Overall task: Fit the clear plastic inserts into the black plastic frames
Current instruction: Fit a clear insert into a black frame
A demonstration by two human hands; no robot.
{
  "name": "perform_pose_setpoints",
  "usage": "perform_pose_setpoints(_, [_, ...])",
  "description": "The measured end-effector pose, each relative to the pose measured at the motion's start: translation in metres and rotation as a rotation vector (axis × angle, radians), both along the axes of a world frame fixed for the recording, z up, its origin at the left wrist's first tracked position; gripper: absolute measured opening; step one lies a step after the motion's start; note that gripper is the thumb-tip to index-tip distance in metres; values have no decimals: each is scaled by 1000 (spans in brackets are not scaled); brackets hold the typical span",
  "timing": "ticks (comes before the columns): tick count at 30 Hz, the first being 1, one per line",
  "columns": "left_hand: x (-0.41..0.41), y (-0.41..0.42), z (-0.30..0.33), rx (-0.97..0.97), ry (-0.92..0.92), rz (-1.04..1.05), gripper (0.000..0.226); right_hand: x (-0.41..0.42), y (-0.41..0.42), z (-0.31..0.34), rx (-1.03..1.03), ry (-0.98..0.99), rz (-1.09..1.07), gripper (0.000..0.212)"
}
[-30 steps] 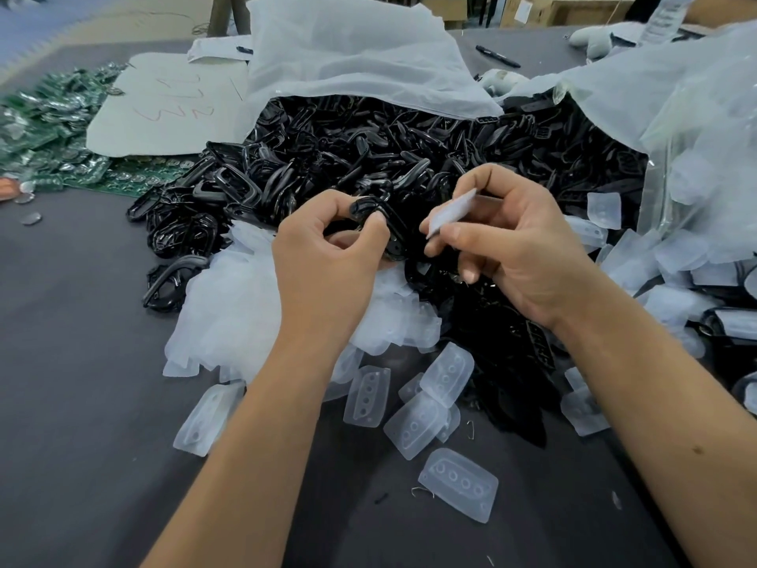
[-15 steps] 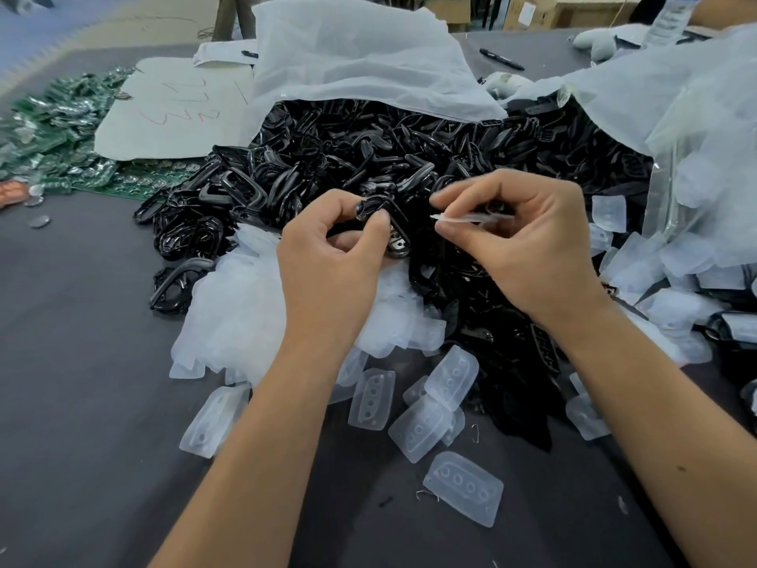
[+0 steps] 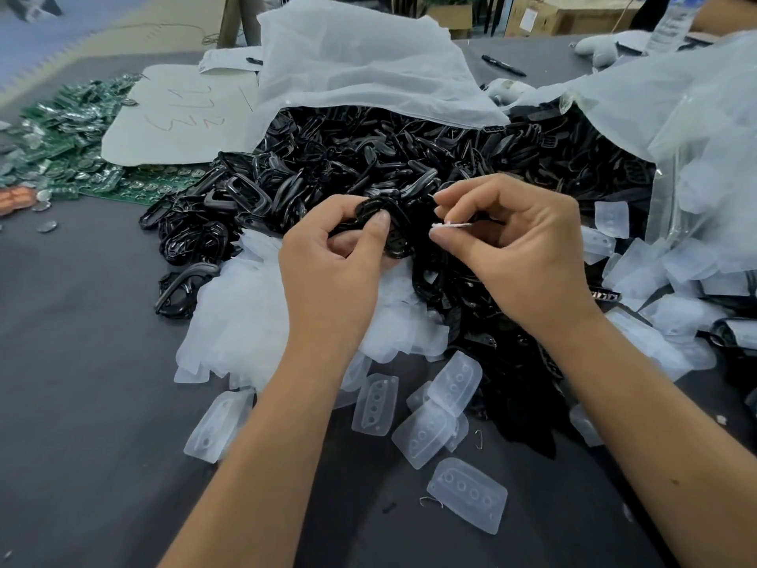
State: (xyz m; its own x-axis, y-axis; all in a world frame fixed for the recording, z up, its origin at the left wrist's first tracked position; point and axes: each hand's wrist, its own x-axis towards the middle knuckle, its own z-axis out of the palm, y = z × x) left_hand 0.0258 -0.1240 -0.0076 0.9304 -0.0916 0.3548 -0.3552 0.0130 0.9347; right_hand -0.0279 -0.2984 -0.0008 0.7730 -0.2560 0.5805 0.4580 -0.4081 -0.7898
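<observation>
My left hand point(image 3: 332, 272) grips a black plastic frame point(image 3: 391, 231) between thumb and fingers, in front of a big heap of black frames point(image 3: 389, 157). Just to its right, my right hand point(image 3: 520, 248) pinches a clear plastic insert point(image 3: 450, 225), seen edge-on and held flat, a short gap from the frame. Several more clear inserts point(image 3: 467, 494) with small round holes lie loose on the dark table below my hands, and a white pile of them point(image 3: 245, 321) sits under my left wrist.
A translucent bag point(image 3: 360, 67) spills the black frames at the back; another bag point(image 3: 704, 157) with clear inserts stands at the right. Green circuit boards point(image 3: 69, 149) and a white sheet point(image 3: 180, 116) lie at the far left. A black pen point(image 3: 504, 65) rests behind.
My right hand has turned the clear insert from tilted upward to flat and edge-on, and lowered it toward the frame. My left hand keeps its hold on the black frame.
</observation>
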Motion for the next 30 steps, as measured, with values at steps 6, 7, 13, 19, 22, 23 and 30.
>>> perform_pose_setpoints(6, [-1,1,1,-16,-7,-16,14,1,1,5,456,253,135,19])
perform_pose_setpoints(7, [-2,1,1,1,-15,-9,15,1,-1,5,510,291,165,27])
perform_pose_setpoints(13, [-1,0,0,28,-18,21,10,0,1,9,546,311,228,25])
perform_pose_setpoints(19, [0,0,0,64,-33,52,8,-3,4,11,497,300,174,17])
perform_pose_setpoints(22, [0,1,0,43,-20,21,8,-3,6,13,379,266,104,15])
perform_pose_setpoints(23, [1,1,0,43,-19,16,8,-3,7,15,375,245,103,15])
perform_pose_setpoints(30, [2,2,1,-10,35,-77,7,-2,20,21,284,172,64,16])
